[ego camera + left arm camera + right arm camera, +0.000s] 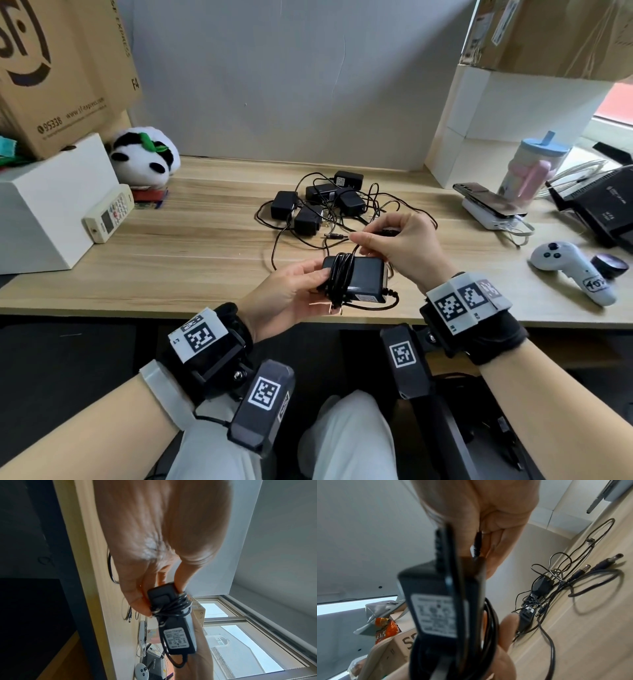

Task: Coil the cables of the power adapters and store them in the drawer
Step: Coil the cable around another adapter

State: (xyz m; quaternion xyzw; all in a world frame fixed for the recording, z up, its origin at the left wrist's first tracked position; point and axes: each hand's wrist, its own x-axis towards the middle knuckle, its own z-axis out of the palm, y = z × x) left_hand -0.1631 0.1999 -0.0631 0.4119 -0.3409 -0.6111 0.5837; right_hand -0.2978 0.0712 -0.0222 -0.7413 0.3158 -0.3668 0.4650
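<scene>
Black cable (pixel 339 274) is mostly wound around the adapter (pixel 368 279) gripped in our left hand (pixel 287 294); our right hand (pixel 400 245) pinches its tail. Five adapters (pixel 318 202) lie tangled on the desk (pixel 205 240); no drawer shows.
</scene>
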